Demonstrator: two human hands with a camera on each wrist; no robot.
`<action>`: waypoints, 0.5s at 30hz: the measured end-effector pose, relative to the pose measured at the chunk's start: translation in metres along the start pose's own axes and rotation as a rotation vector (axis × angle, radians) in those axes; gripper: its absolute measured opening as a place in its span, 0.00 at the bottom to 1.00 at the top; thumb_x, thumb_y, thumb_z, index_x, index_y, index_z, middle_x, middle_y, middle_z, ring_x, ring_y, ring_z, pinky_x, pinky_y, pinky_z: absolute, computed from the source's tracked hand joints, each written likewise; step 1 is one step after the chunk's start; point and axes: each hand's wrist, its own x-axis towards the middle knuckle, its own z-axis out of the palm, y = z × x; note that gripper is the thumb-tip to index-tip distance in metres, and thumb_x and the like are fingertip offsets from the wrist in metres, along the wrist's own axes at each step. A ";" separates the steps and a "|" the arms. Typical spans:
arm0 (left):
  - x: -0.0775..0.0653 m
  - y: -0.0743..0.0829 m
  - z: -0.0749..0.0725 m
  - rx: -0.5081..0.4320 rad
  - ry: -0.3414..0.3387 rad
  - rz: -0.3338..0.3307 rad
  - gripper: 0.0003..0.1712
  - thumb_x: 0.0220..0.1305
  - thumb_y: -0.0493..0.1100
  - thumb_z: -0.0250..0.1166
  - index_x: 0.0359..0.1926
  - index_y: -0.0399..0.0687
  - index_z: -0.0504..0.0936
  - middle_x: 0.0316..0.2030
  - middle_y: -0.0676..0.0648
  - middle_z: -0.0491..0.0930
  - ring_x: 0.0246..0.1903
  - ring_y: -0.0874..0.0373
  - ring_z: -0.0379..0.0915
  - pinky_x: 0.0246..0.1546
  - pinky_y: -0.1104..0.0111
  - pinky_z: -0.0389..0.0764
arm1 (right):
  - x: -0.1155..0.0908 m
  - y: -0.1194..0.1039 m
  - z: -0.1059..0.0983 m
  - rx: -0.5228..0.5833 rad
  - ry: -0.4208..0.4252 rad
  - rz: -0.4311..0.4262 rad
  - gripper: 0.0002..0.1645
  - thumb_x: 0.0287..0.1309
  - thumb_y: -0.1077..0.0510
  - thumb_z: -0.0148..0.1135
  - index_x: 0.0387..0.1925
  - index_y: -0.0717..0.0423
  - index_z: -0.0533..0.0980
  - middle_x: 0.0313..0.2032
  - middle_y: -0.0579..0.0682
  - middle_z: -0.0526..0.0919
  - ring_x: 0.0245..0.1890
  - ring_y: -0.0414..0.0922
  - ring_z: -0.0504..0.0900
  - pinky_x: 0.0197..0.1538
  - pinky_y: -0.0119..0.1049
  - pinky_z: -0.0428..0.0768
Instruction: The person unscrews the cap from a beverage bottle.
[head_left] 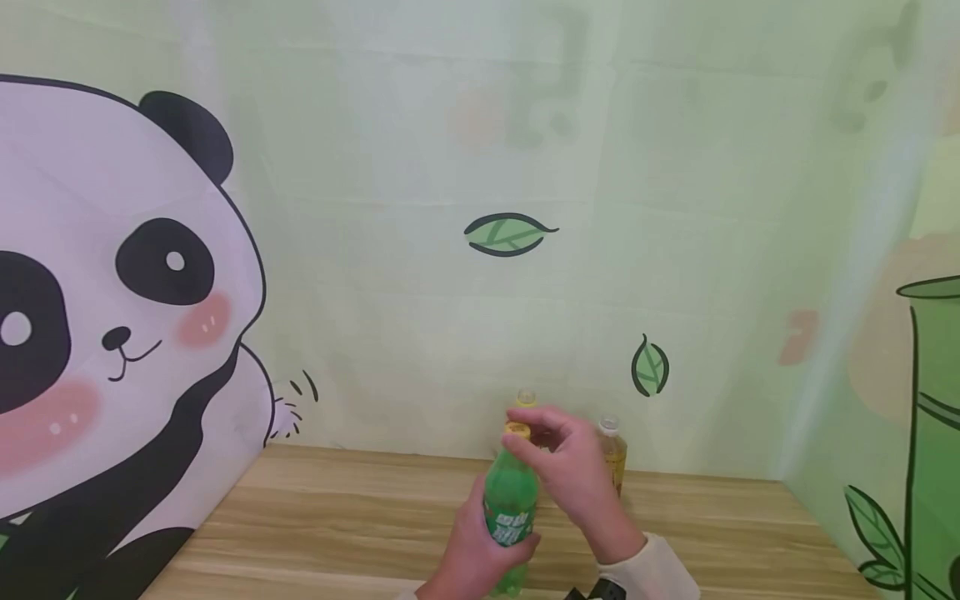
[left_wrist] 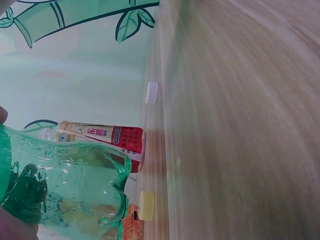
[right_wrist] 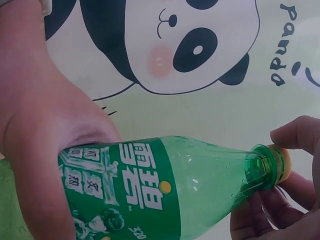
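My left hand (head_left: 472, 542) grips a green plastic soda bottle (right_wrist: 200, 185) round its labelled middle. The bottle is held nearly upright, slightly tilted, and its ridged base (left_wrist: 122, 195) shows in the left wrist view. At the top, my right hand (head_left: 581, 471) pinches the yellow cap (right_wrist: 283, 164) between thumb and fingers. The cap sits at the mouth of the neck; whether it is loose, I cannot tell. Part of the right hand's fingers lies behind the neck in the right wrist view.
Behind my hands stand a bottle with a red and cream label (left_wrist: 105, 134) and another with an uncapped neck (head_left: 527, 398), mostly hidden. A white cap (left_wrist: 152, 93) and a yellow cap (left_wrist: 146, 205) lie on the wooden table (head_left: 337, 517). A panda-printed backdrop (head_left: 375, 333) rises behind.
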 end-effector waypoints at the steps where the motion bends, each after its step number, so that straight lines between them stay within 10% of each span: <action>1: 0.000 0.000 0.000 -0.001 -0.003 -0.003 0.39 0.51 0.42 0.79 0.61 0.50 0.67 0.45 0.49 0.83 0.42 0.63 0.80 0.46 0.69 0.82 | 0.000 0.000 0.000 0.003 -0.009 0.001 0.17 0.57 0.59 0.75 0.49 0.54 0.86 0.48 0.52 0.88 0.42 0.44 0.82 0.45 0.30 0.82; 15: -0.001 0.001 0.002 -0.056 -0.017 0.001 0.41 0.52 0.41 0.79 0.63 0.50 0.66 0.47 0.48 0.83 0.44 0.63 0.80 0.48 0.69 0.82 | -0.005 -0.007 0.006 -0.204 0.214 0.001 0.32 0.35 0.39 0.87 0.38 0.49 0.80 0.35 0.46 0.84 0.37 0.45 0.80 0.40 0.31 0.82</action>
